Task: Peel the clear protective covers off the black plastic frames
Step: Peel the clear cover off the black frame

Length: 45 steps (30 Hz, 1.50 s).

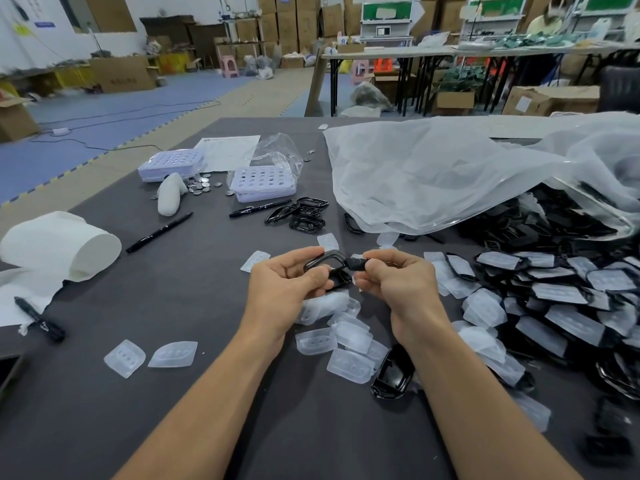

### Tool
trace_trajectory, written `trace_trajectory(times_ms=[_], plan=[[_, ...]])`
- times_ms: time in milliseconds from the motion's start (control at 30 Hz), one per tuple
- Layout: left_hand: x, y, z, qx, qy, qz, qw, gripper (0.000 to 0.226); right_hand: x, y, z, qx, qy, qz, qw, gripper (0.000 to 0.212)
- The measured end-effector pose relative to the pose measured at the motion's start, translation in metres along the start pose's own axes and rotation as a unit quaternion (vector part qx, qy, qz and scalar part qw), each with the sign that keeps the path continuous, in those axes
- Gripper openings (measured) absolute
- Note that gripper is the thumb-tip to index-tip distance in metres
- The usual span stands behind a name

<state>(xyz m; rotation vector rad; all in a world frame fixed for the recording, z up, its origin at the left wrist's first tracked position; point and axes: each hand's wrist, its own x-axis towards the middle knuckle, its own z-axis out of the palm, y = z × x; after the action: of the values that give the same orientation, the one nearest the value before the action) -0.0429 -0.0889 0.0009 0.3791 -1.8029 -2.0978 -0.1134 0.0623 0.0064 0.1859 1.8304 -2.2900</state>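
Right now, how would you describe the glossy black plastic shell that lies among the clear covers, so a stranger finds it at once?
On the dark grey table, find the heap of clear plastic covers in the near middle. The glossy black plastic shell lies at its near right edge. Unlike the black pieces piled farther right, it is alone and bare.

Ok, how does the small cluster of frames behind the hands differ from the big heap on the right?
The small cluster is bare: glossy open rings without covers. The heap holds frames that mostly still carry frosted clear covers. The small cluster is a few pieces, while the heap is many, overlapping and spilling from under the plastic bag. Both are black plastic frames on the dark table.
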Motion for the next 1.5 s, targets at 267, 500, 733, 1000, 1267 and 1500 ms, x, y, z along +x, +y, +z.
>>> trace_trajectory(times_ms=[267,500,733,1000,1267,1500], plan=[[-0.001,-0.003,0.013,0.033,-0.025,0.023,0.999,0.043,-0.005,-0.007,-0.001,0.081,-0.090,0.051,0.991,0.011],[-0.004,0.000,0.013,0.305,0.048,0.099,0.946,0.032,-0.007,-0.011,-0.002,0.060,-0.108,0.035,0.992,0.012],[-0.001,0.004,0.012,0.179,0.125,0.107,0.970,0.024,-0.007,-0.010,0.002,0.129,-0.127,0.062,0.982,0.012],[0.007,0.005,0.011,-0.025,0.058,-0.018,0.998,0.014,-0.007,-0.007,0.002,-0.002,-0.096,-0.038,0.995,0.018],[0.007,0.003,0.012,0.077,0.063,0.004,0.995,0.012,-0.005,-0.011,-0.002,-0.021,-0.150,-0.050,0.987,0.029],[0.005,0.009,0.012,-0.042,0.053,-0.056,0.996,0.003,-0.006,-0.010,-0.003,-0.058,-0.168,-0.061,0.982,0.022]])
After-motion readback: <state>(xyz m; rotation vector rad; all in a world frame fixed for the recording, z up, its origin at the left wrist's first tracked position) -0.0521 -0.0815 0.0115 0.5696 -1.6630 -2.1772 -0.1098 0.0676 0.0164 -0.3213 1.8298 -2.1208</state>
